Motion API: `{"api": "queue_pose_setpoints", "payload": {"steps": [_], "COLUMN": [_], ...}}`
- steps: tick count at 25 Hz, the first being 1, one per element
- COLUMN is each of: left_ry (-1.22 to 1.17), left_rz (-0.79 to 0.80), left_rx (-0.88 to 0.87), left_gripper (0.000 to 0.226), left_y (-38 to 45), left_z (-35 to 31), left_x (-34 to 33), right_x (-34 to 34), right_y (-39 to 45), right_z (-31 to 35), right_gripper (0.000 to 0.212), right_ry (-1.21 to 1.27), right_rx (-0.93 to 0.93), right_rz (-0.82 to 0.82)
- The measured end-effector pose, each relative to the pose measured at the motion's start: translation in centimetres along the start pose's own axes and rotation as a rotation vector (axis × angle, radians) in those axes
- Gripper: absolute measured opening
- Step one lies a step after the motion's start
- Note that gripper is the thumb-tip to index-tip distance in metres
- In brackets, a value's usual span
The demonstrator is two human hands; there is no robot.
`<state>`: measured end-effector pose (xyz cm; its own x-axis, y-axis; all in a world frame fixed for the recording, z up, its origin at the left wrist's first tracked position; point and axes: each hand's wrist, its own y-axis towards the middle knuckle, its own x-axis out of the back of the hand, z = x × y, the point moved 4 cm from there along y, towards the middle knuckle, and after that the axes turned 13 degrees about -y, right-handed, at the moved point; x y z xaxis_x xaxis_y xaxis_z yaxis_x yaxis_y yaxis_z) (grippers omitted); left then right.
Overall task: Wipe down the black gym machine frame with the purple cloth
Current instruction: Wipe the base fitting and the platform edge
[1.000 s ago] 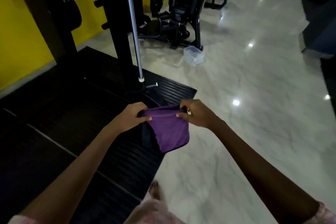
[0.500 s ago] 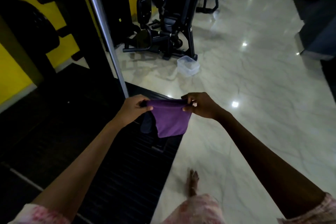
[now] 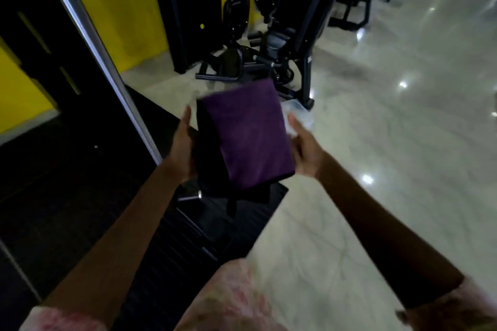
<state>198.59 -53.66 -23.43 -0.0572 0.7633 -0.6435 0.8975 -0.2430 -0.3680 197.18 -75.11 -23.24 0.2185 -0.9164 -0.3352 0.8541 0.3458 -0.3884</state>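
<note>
Purple cloth (image 3: 248, 134) at frame center, folded into a flat rectangle, held up between both hands, tilted with its far edge toward the upper middle. Motion blur on its top edge. A dark layer or underside shows along its left and lower edges; can't tell if that is part of the cloth.

Left hand (image 3: 183, 148) at the cloth's left edge, fingers straight and pointing up-frame, palm against the dark side of the cloth. Right hand (image 3: 305, 149) at the cloth's right edge, thumb up, fingers under the cloth and hidden, so can't tell whether they curl around it. Both forearms run in from the bottom corners, with pink patterned sleeves (image 3: 61, 320) at the frame's bottom.

Black gym machine frame (image 3: 53, 56) fills the upper left, with a chrome rod (image 3: 99, 56) running diagonally from top left toward center. The cloth is not touching it. Black ribbed mat (image 3: 174, 247) lower left to center. Yellow wall (image 3: 121, 2) upper left. Another black machine (image 3: 269, 43) stands at upper center on the glossy marble floor (image 3: 390, 142), right half of frame. Clear plastic container (image 3: 301, 111) just behind the cloth's right edge, partly hidden.
</note>
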Motion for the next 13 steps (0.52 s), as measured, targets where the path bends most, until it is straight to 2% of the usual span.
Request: {"api": "queue_pose_setpoints", "payload": {"steps": [1,3,5,7,9,12,13], "left_ry": [0.013,0.043,0.098,0.133,0.121,0.099,0.102], "left_rz": [-0.045,-0.164,-0.246,-0.254,-0.247,-0.236,-0.253], "left_rx": [0.028,0.110,0.140,0.066,-0.009,-0.049,-0.055], "left_gripper": [0.046,0.033,0.024,0.037,0.053,0.050,0.050], "left_y": [1.3,3.4,6.6,10.7,14.8,18.8,20.0], "left_z": [1.2,3.0,3.3,1.8,0.2,-1.4,-1.8], "left_x": [0.4,0.3,1.0,1.1,0.8,-0.4,-0.6], "right_x": [0.9,2.3,4.2,6.0,7.6,8.5,8.4], "right_y": [1.4,4.6,8.2,12.0,16.1,21.7,23.5], "right_z": [-0.9,-0.8,0.4,2.8,5.4,8.4,9.0], "right_gripper": [0.040,0.022,0.027,0.036,0.037,0.035,0.044], "right_ry": [-0.037,-0.216,-0.357,-0.377,-0.285,-0.099,-0.090], "right_rx": [-0.080,-0.130,-0.137,-0.141,-0.167,-0.237,-0.256], "right_rz": [-0.016,0.037,0.056,0.067,0.095,0.106,0.100]}}
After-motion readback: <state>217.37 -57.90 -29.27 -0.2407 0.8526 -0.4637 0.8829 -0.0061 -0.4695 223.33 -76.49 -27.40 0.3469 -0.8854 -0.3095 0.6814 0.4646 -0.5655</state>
